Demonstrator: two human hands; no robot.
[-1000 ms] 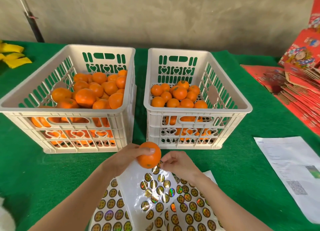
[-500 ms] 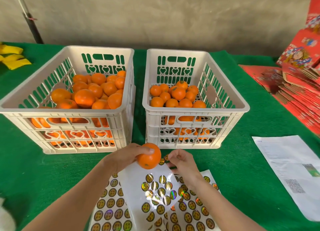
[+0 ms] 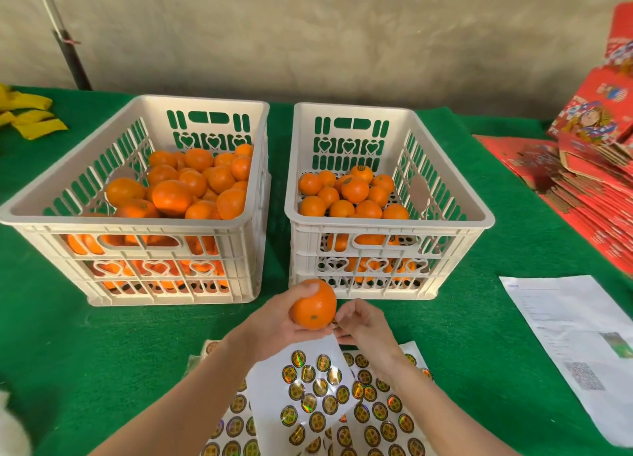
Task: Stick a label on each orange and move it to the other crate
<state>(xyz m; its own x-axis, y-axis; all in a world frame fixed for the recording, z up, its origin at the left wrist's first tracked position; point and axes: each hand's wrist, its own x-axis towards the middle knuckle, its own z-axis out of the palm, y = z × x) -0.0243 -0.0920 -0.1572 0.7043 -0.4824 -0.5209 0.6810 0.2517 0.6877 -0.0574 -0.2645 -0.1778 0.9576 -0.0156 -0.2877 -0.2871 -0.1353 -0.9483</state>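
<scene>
- One orange (image 3: 313,306) in hand; the left hand (image 3: 274,325) cups it from below, thumb over the top; it hangs just in front of the right crate's (image 3: 387,221) near-left corner, clear of the cloth (image 3: 462,318).
- Right hand (image 3: 361,325): fingers curled, thumb and forefinger pinched together at the orange's flank; a gold-dark speck there reads as a label (image 3: 333,322), though too small to be sure.
- Step, as I judge it: sticking; the label is at the peel, not yet seen lying flat.
- Next move calls for pressing the label smooth on curved peel and letting go without lifting it; then raising the orange over the right crate's near rim, which stands higher than the hands, and setting it among the fruit inside.
- Progress, judged: the left crate (image 3: 137,224), close beside the right crate, is heaped; the right crate is low, a few labels showing; much remains.
- Edges: only a narrow gap divides the crates; the right crate's near rim is the one to clear.
- Room: label sheets (image 3: 308,383) lie in front of the right crate under both wrists, one corner lifted beneath the orange, so a sleeve or wrist could drag it; paper (image 3: 565,325) lies front-right of that crate; cartons (image 3: 589,168) well off to its right; the way up and over looks open.
</scene>
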